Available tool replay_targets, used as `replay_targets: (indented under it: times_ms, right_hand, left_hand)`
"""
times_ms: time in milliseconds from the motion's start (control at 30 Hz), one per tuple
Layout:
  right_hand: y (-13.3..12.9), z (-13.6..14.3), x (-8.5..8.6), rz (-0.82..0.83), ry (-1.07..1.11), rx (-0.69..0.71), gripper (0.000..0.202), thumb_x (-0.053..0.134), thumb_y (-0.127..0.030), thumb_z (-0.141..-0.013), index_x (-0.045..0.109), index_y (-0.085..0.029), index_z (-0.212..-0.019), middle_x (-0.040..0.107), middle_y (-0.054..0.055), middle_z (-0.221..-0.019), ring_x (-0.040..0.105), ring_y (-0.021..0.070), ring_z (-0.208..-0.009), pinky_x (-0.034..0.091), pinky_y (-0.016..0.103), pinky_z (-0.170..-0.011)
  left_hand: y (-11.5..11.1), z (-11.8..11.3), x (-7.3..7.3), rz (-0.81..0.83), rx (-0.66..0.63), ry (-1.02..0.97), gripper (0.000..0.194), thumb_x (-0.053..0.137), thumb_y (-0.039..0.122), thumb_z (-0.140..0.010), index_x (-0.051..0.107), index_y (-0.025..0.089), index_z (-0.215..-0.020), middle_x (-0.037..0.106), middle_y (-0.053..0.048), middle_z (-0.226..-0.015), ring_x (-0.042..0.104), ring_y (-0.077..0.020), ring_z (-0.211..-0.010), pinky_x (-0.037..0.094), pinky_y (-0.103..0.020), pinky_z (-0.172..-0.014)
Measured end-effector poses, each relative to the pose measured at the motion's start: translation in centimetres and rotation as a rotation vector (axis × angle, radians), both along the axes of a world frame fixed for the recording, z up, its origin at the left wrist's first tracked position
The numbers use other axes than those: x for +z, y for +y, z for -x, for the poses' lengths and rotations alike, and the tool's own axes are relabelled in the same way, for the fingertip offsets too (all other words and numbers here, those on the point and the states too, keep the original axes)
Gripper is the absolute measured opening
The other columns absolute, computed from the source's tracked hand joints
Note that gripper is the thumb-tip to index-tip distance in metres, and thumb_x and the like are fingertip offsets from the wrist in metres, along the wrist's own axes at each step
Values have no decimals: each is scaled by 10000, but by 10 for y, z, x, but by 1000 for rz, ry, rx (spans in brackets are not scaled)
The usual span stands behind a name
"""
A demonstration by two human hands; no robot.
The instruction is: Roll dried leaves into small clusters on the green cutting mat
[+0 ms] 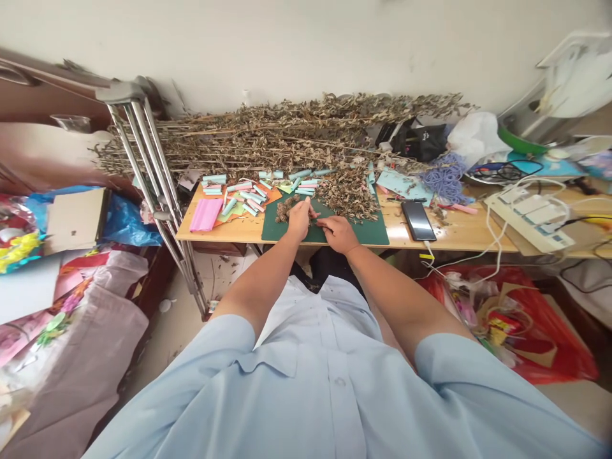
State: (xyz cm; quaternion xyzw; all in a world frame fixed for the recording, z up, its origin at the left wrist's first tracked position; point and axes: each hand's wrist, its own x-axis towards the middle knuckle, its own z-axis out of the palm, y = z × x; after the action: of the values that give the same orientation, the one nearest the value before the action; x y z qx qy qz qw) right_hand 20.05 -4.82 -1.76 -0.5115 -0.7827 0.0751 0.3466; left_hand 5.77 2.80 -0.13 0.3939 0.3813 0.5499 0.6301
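Note:
My left hand (299, 218) is closed, its thumb and fingers pinched together over a green cutting mat (326, 236). Close beside it, my right hand (338, 232) also has its fingers pressed together. A small bit of brown dried leaf seems to be between the fingertips of both hands, mostly hidden. Just left of my left hand lie several brown clumps of dried leaves (285, 209). Beyond my right hand a loose heap of dried leaves (351, 194) covers the mat's back right. Several blue and pink paper rolls (229, 206) lie to the left.
Long dried plant stalks (268, 137) stretch along the wall. A pink paper stack (206, 215) sits at the table's left, near metal crutches (160, 156). To the right are a phone (417, 220) with its cable, purple cord (444, 176) and a power strip (530, 223).

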Motion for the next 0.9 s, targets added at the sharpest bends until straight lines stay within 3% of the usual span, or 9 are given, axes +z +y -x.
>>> replay_targets:
  times_ms: [167, 267, 367, 500, 633, 900]
  right_hand:
    - [2, 3, 2, 17, -15, 85, 491, 524, -104, -846, 647, -194, -1313, 731, 105, -1221, 656, 273, -1140, 494, 474, -1025]
    - [7, 6, 3, 19, 73, -33, 489, 530, -133, -868, 621, -210, -1342, 753, 80, -1176, 656, 270, -1124, 492, 481, -1034]
    - [12, 12, 3, 23, 20, -191, 311, 616, -226, -879, 724, -205, -1170, 761, 107, -1064, 643, 306, -1041, 500, 497, -961]
    - [14, 23, 4, 52, -147, -241, 199, 717, -370, -867, 790, -216, -970, 730, 124, -998, 600, 319, -1001, 458, 499, -906]
    - [17, 32, 5, 22, -211, -216, 134, 687, -308, -891, 788, -221, -902, 717, 107, -923, 574, 291, -963, 418, 461, -875]
    - [26, 37, 10, -12, -311, -142, 216, 515, -217, -950, 718, -156, -908, 686, 154, -914, 548, 305, -936, 378, 459, -839]
  left_hand:
    - [0, 5, -1, -3, 39, -18, 446, 613, 487, -940, 512, 172, -640, 505, 32, -592, 521, -90, -565, 486, -250, -685]
    - [-2, 7, 3, 32, 55, -17, 445, 605, 486, -944, 529, 169, -642, 532, 22, -595, 556, -99, -586, 484, -250, -688]
    - [-2, 7, 5, 68, 54, -43, 428, 599, 494, -945, 573, 163, -675, 600, -8, -651, 611, -116, -635, 504, -265, -730]
    - [0, 8, 1, 75, 26, -101, 400, 602, 500, -942, 617, 163, -725, 654, -41, -728, 646, -132, -691, 520, -290, -787]
    - [2, 8, -1, 56, 15, -85, 401, 599, 505, -940, 620, 163, -730, 660, -41, -722, 650, -137, -712, 521, -290, -790]
    - [0, 8, 2, 88, 24, -71, 416, 587, 508, -949, 615, 165, -716, 656, -37, -705, 649, -127, -686, 510, -261, -717]
